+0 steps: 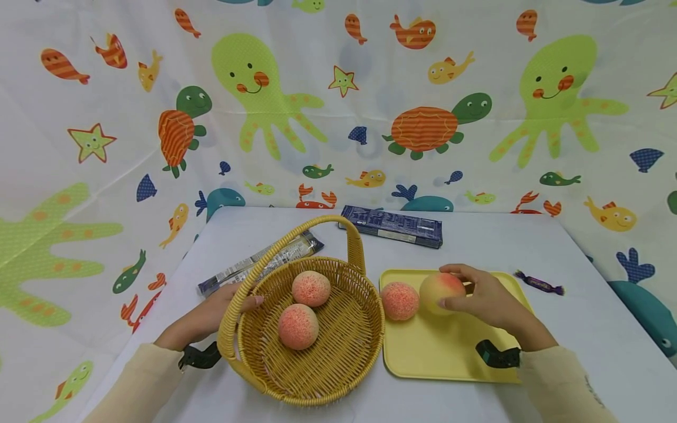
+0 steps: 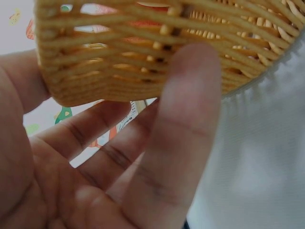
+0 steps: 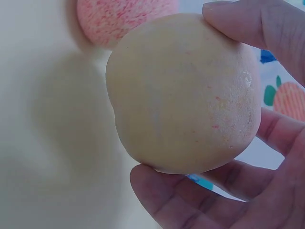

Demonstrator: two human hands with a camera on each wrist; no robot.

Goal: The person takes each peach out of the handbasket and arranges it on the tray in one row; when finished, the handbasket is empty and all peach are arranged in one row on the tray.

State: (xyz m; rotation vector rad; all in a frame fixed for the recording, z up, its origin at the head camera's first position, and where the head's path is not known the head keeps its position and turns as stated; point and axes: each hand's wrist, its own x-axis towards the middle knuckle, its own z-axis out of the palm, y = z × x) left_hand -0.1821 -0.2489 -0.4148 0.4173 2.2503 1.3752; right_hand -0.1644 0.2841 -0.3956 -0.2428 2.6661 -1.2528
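Observation:
In the head view, my right hand grips a smooth yellow-and-red peach over the yellow tray. Thumb and fingers curve round its sides in the right wrist view, where its pale side shows. Beside it on the tray sits a pink speckled peach. To the left, my left hand holds the wall of a woven basket with a tall handle. The left wrist view has the thumb against the weave and fingers behind it. Two speckled peaches lie in the basket.
Behind the basket lie silvery packets and a dark blue flat package. A small purple wrapped candy lies right of the tray. A sea-animal printed cloth hangs at the back and sides of the white table.

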